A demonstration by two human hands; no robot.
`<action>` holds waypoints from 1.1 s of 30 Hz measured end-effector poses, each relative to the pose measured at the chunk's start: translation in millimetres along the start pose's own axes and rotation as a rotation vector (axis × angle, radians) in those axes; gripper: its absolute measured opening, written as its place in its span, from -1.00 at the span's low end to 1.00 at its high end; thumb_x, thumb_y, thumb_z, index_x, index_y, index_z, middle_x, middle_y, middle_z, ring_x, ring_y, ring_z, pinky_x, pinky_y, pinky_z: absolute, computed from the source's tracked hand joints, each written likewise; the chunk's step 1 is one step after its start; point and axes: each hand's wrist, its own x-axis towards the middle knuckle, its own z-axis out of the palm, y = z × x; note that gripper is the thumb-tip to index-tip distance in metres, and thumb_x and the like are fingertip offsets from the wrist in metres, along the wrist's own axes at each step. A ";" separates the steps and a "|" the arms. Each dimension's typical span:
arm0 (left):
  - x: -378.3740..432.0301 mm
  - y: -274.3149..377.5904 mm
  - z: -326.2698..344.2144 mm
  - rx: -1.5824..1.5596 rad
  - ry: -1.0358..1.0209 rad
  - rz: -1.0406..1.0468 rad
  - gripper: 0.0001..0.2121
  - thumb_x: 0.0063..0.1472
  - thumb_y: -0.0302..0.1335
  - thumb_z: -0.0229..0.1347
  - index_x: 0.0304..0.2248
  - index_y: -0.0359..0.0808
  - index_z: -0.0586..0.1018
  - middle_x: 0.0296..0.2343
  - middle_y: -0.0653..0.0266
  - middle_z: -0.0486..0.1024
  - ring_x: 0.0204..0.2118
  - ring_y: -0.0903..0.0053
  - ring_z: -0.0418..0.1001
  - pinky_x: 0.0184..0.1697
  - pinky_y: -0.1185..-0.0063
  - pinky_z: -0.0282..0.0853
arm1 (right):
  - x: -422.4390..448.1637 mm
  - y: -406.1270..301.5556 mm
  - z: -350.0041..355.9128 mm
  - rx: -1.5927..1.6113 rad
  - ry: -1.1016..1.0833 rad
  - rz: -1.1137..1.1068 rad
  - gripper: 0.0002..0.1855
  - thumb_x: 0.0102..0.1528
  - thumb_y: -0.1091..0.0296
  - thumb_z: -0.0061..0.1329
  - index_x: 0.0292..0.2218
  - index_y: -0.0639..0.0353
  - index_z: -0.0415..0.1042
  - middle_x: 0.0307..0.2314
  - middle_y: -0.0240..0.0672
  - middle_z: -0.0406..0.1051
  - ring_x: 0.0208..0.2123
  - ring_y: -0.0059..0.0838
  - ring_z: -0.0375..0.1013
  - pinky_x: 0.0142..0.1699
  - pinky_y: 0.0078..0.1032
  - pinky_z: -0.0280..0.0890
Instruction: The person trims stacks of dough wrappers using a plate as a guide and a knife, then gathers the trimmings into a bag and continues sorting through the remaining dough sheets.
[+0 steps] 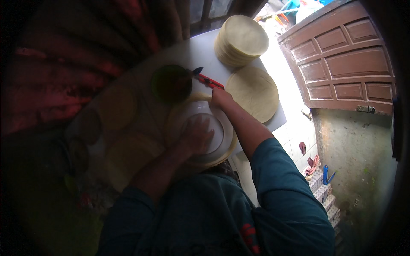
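My left hand (197, 136) lies flat, fingers spread, on the base of an upturned white plate (200, 107). Under the plate, pale yellow round sheet material (231, 148) shows around its rim. At the plate's far right edge my right hand (221, 98) is curled with the fingers bent. A red utility knife (209, 82) reaches up to its knuckles; whether the hand grips it I cannot tell. Beyond the knife's far end is a dark pointed piece (198, 70), beside a dark green round dish (171, 84).
A tall stack of pale round sheets (245, 35) stands at the white table's (201, 49) far right corner, with another round sheet (253, 94) nearer. Dim round pieces (118, 107) lie left. A brown panelled door (352, 60), slippers (310, 163) and steps (323, 192) are right.
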 end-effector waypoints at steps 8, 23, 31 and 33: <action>-3.2 4.8 -1.3 0.021 0.041 -0.002 -0.43 0.04 -0.16 0.17 0.06 -0.14 0.44 0.15 -0.05 0.17 0.21 -0.12 0.09 0.17 -0.05 0.08 | -43.0 -10.0 -14.1 -0.035 0.087 -0.070 -0.70 -0.03 0.15 0.01 -0.36 0.20 0.53 -0.27 -0.04 0.50 -0.17 -0.05 0.49 -0.04 -0.22 0.37; -82.4 -3.3 23.2 -0.227 0.206 0.068 -0.42 0.02 -0.23 0.23 0.04 -0.23 0.43 0.10 0.01 0.25 0.16 0.04 0.19 0.21 0.18 0.10 | -91.3 -6.0 13.1 0.274 0.421 -0.377 -0.58 -0.05 0.19 0.10 -0.19 0.22 0.41 -0.20 0.00 0.43 -0.12 0.05 0.39 -0.03 -0.14 0.29; -61.0 24.0 18.0 -0.074 0.023 -0.077 -0.36 -0.04 -0.19 0.27 0.05 -0.22 0.41 0.14 0.02 0.19 0.21 0.04 0.11 0.23 0.13 0.05 | -82.2 1.7 9.4 -0.044 0.162 -0.327 -0.52 -0.06 0.15 0.14 -0.14 0.22 0.45 -0.22 -0.06 0.45 -0.11 -0.03 0.41 0.00 -0.21 0.31; -58.9 25.1 11.7 -0.044 0.002 -0.091 -0.35 -0.05 -0.19 0.28 0.06 -0.21 0.40 0.14 0.02 0.18 0.22 0.04 0.10 0.23 0.12 0.03 | -87.5 -6.7 7.5 -0.060 0.129 -0.304 -0.55 -0.05 0.15 0.12 -0.15 0.20 0.46 -0.23 -0.07 0.45 -0.12 -0.03 0.42 -0.02 -0.19 0.31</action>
